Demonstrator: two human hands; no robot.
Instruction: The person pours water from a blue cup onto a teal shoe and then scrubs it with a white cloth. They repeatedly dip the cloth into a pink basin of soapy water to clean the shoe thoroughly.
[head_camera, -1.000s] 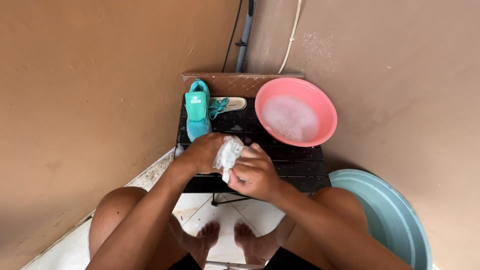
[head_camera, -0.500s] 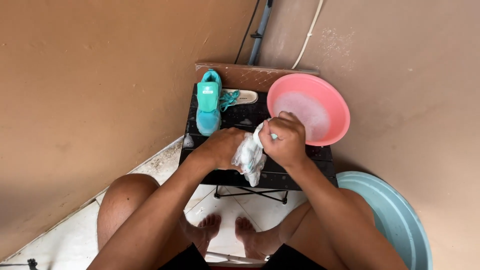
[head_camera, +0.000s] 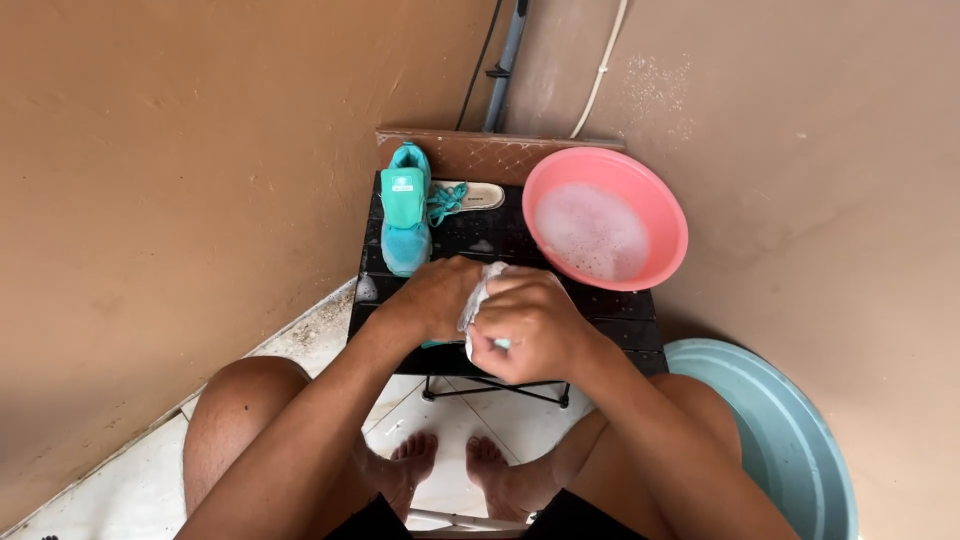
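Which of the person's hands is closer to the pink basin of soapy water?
The right hand, just below the pink basin. The left hand sits further left, nearer the teal shoe.

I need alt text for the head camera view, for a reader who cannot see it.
Seen from above, a seated person's left hand and right hand grip a soapy white item over a small black folding table. On it stand a teal sneaker and a pink plastic basin of foamy water.

- My right hand (head_camera: 535, 325) has come back down from beside the pink basin (head_camera: 668, 215), closing over my left hand (head_camera: 435, 297).
- The soapy white cloth (head_camera: 475, 300), hanging loose half a second ago, is now bunched between both hands, mostly hidden.
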